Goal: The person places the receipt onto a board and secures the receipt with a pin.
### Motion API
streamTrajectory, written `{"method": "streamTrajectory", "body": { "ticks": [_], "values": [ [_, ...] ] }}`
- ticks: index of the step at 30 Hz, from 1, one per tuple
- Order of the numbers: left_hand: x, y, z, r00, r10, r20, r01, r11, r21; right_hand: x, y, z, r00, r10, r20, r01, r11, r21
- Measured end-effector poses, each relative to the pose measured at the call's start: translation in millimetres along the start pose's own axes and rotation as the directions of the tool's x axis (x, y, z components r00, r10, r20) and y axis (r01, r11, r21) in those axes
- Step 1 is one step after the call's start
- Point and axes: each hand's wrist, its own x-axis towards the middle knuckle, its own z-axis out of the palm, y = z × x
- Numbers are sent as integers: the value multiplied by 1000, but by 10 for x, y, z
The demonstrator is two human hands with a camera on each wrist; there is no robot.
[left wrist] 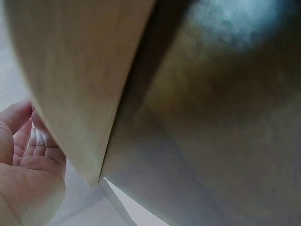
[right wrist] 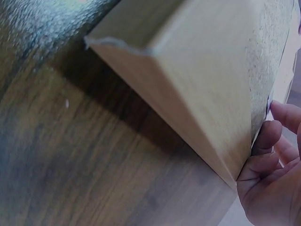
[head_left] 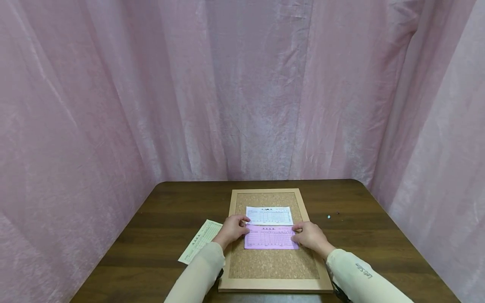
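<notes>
A pink printed form lies across the middle of a wood-framed cork board. My left hand holds the form's left edge between thumb and fingers, with a fingertip near the white form's lower left corner. At the opposite edge, my right hand pinches the pink form. Just above it is a white printed form, with a small dark spot, perhaps a pin, at its top edge. The wrist views show the hands beside the board's frame; the form is mostly hidden there.
A pale yellow-green form lies slanted on the dark wooden table, left of the board. Right of the board are a tiny light blue piece and a tiny dark one. Pink curtains hang behind the table.
</notes>
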Motion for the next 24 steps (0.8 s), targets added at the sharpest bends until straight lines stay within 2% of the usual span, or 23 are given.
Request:
{"method": "streamTrajectory", "body": {
  "ticks": [7, 15, 20, 24],
  "values": [
    [-2, 2, -21, 1000, 25, -10, -25, 998, 62, -43, -1, -30, 1000, 16, -2, -16, 1000, -9],
    [-40, -46, -93, 998, 51, -30, -49, 997, 53, -53, -17, -27, 1000, 5, -8, -5, 1000, -15],
    [-80, -109, -129, 994, 106, -40, -100, 987, 124, -51, -41, -14, 1000, 3, -3, -3, 1000, -21],
    [-117, -132, -139, 991, 137, -4, -132, 963, 234, -52, -32, -9, 1000, 15, -15, -15, 1000, -21]
  ]
}}
